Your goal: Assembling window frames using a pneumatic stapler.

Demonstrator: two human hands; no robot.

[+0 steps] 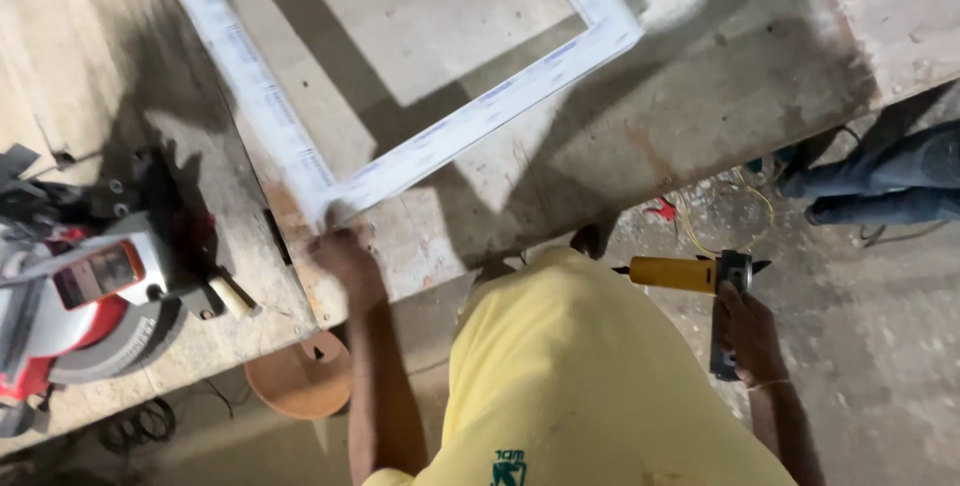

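Left hand (345, 258) pressing white film-wrapped rectangular frame (450, 131) corner on wooden worktop (700, 76).
Right hand (748, 331) gripping yellow-bodied power tool (690, 274); probably light, stiff, slippery, best held at corners.

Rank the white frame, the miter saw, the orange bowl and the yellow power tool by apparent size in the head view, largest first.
1. white frame
2. miter saw, partly cut off at the edge
3. orange bowl
4. yellow power tool, near the bowl's size and partly hidden by the right hand, so unsure
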